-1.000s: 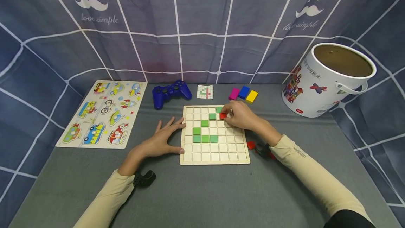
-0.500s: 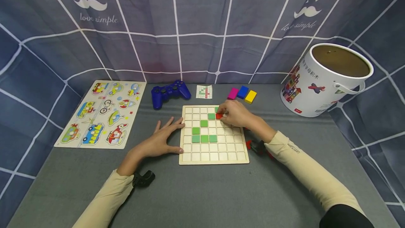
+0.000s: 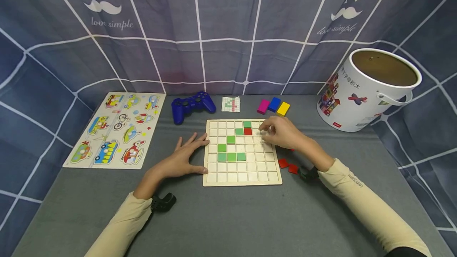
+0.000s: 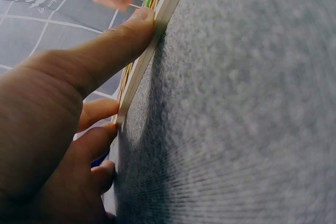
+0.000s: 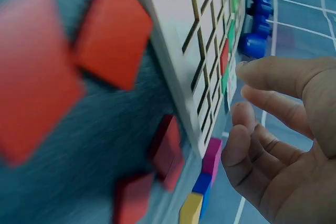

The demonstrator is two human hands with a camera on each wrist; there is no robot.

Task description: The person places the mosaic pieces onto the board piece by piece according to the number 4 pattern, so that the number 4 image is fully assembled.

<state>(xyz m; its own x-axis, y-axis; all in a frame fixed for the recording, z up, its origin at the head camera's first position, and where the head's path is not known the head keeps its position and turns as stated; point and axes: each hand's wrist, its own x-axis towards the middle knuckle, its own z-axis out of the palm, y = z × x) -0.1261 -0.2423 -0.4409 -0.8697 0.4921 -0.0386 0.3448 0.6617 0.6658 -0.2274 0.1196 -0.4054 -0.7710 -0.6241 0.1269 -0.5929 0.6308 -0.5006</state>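
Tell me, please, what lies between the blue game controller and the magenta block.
In the head view, a small card printed with a grid lies between the blue game controller and the magenta block, touching neither.

Left hand (image 4: 58, 108) against board edge (image 4: 169, 4)

A cream fabric left sleeve (image 3: 119, 225); a cream fabric right sleeve (image 3: 375, 211) with small dark lettering (image 3: 355, 181), meeting black cloth (image 3: 408, 252); a curved black left wrist device (image 3: 163, 202).

Card (image 3: 231, 104) behind the grid board (image 3: 242, 166)
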